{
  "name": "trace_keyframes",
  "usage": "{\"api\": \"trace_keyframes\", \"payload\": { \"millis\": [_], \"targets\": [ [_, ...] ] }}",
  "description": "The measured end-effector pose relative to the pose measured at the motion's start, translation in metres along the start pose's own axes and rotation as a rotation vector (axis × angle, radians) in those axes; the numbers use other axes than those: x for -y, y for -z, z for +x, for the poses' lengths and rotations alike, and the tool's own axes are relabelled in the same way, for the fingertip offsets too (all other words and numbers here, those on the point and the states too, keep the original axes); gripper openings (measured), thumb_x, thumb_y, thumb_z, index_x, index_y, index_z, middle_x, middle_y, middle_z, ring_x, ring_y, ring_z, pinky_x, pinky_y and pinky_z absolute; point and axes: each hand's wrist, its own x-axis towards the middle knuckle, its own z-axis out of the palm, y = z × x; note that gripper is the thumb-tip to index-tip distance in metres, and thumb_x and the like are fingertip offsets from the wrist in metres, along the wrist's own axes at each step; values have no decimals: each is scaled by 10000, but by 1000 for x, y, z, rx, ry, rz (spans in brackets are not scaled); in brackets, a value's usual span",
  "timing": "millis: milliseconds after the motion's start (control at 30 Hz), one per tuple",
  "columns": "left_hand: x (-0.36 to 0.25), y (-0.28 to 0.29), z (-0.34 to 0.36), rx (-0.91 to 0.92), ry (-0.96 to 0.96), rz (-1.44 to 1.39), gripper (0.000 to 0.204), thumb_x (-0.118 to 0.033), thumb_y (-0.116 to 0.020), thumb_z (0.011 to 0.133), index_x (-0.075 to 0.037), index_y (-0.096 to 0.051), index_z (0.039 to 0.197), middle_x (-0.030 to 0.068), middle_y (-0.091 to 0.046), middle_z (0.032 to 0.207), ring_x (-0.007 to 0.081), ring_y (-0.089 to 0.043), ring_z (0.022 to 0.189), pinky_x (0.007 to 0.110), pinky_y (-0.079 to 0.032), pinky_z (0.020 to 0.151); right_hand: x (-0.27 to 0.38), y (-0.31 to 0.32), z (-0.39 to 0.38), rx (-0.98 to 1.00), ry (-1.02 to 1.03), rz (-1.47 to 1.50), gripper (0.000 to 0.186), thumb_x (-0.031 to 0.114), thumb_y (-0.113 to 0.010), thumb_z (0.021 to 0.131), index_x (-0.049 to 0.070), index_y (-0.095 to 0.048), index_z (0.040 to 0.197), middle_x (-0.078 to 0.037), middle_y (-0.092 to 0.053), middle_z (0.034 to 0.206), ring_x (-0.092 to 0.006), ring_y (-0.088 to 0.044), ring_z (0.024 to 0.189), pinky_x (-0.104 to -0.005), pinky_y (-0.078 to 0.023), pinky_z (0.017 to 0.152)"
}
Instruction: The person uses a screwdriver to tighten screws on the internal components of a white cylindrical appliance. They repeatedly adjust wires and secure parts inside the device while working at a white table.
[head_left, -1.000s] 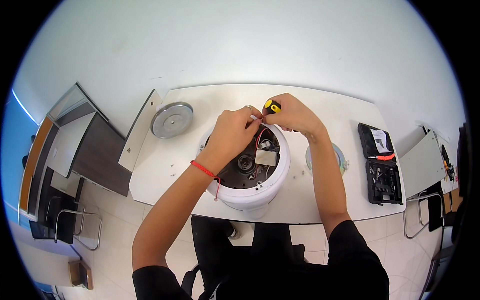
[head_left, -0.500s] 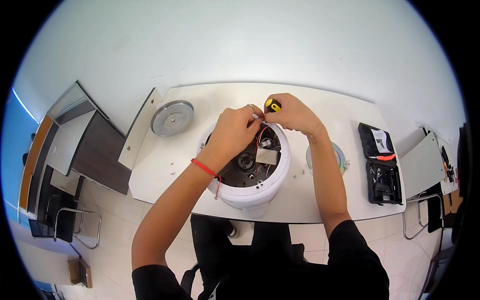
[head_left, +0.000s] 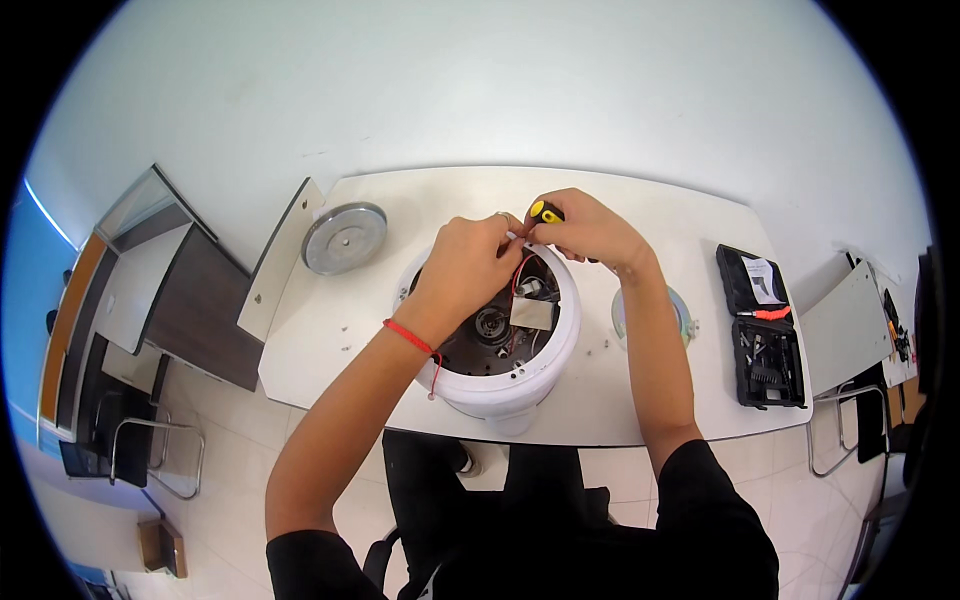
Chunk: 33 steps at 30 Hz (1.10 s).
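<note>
A white round appliance (head_left: 545, 385), perhaps a rice cooker, stands near the table's front edge with its underside uncovered. Red wires and a pale flat piece (head_left: 532, 313) show inside. At its far rim my right hand (head_left: 585, 232) is closed round a screwdriver (head_left: 548, 212) with a black and yellow handle; fingers hide its tip. My left hand (head_left: 465, 265) reaches across the opening, thumb and fingers pinched at the same spot on the rim. Whatever lies between those fingertips is hidden.
A round grey metal cover (head_left: 345, 238) lies at the back left of the white table (head_left: 330, 375). Partly under my right forearm is a pale green-edged disc (head_left: 672, 310). Loose screws (head_left: 346, 348) dot the tabletop. An open black tool case (head_left: 765, 345) sits at the right.
Both hands stay at the far rim, with only slight shifts of the fingers. The screwdriver keeps nearly the same place.
</note>
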Motion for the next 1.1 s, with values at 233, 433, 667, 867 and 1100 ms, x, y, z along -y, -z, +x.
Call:
{"api": "trace_keyframes", "payload": {
  "millis": [233, 433, 667, 867, 1100],
  "targets": [
    [3, -1, -1, -14, 9, -70, 185, -159, -737, 953, -16, -794, 1055, 181, -795, 862, 273, -799, 769, 333, -614, 710, 11, 2, -6, 16, -51, 19, 148, 141, -710, 871, 13, -734, 942, 17, -595, 675, -49, -480, 515, -243, -356, 455],
    [2, 0, 0, 20, 47, -110, 209, -173, -748, 958, -16, -800, 1086, 178, -800, 879, 245, -796, 776, 322, -609, 717, 8, 5, -6, 14, -38, -17, 151, 148, -719, 865, 16, -737, 937, 23, -592, 664, -48, -481, 516, -242, -356, 459],
    [5, -1, -1, 9, 38, -95, 203, -163, -732, 976, -19, -811, 1095, 161, -805, 891, 215, -781, 751, 311, -599, 706, 13, 5, -10, 8, -44, -39, 154, 169, -739, 866, 33, -741, 937, 24, -606, 685, -47, -480, 525, -238, -357, 463],
    [5, -1, -1, 19, 51, -126, 195, -148, -728, 982, 4, -788, 1088, 167, -804, 890, 204, -788, 764, 303, -598, 710, 15, 4, -12, -9, -49, -23, 158, 198, -764, 883, 48, -739, 928, 29, -599, 695, -45, -473, 526, -236, -356, 465],
    [5, 0, -1, 30, 62, -138, 183, -134, -731, 979, 26, -745, 1067, 174, -804, 890, 222, -803, 800, 300, -611, 737, 17, 2, -12, -17, -48, -50, 154, 201, -766, 889, 55, -718, 894, 35, -585, 687, -45, -471, 525, -237, -357, 462]
  ]
}}
